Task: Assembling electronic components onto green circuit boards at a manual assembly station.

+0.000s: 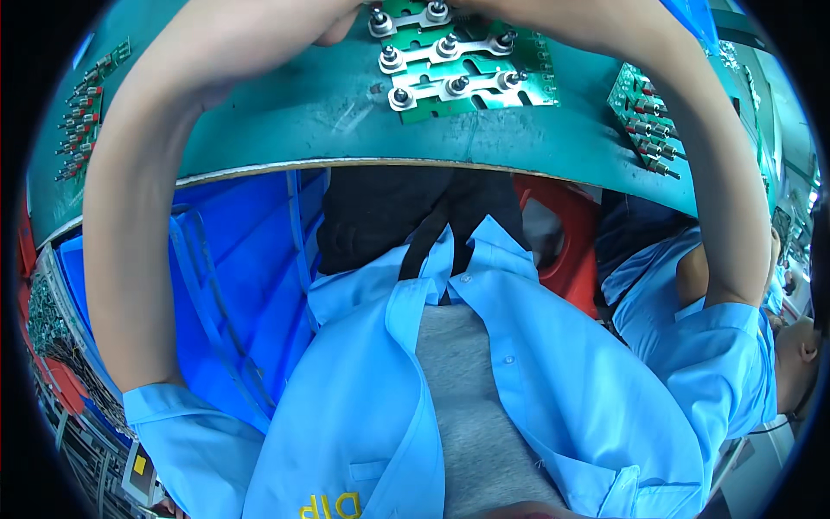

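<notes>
A green circuit board (432,110) lies on the green work surface (285,125) at the upper middle. Across it run silvery metal bars (424,54), each carrying upright posts with dark tips. My left hand (333,24) is at the board's far left side, mostly cut off by the upper edge, with only a rounded part of it showing. From the right, my right forearm (596,30) arches over the far side of the board. The right hand lies at or beyond the upper edge, its fingers out of sight. What either hand holds, if anything, is hidden.
Boards with rows of red-and-black parts lie at the left (79,130) and right (638,108). Below the table edge stand a blue crate (242,251) and a red plastic seat (575,251). Another person's blue sleeve (644,272) is close on the right.
</notes>
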Available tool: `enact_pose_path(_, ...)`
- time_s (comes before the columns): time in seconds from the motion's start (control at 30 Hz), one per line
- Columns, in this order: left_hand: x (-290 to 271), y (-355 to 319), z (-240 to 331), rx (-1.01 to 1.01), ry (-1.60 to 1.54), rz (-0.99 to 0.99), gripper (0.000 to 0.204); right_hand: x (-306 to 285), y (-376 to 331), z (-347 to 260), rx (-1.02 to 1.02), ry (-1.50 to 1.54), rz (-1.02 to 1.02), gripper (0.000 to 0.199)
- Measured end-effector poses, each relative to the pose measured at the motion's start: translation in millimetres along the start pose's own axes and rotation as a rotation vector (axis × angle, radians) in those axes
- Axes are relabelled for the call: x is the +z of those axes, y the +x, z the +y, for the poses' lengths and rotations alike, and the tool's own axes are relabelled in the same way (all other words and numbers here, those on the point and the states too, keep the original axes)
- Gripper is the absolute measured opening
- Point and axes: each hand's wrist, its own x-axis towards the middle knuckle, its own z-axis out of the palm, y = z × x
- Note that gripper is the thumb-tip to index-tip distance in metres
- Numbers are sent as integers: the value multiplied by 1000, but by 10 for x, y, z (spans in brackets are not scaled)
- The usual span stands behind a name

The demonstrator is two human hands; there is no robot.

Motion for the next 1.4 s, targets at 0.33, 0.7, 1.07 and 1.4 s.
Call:
enact_pose_path(0.33,250,-17,312,-210,453,320,19,55,40,100,-372,-234,188,14)
enact_pose_path(0.7,181,2,201,-330,253,331,19,178,76,56,-388,-392,283,15)
enact_pose_path(1.07,281,-6,358,-220,242,302,20,149,117,28,-355,-229,202,13)
enact_pose_path(1.4,310,18,326,-219,221,394,22,67,92,16,-395,-305,213,11)
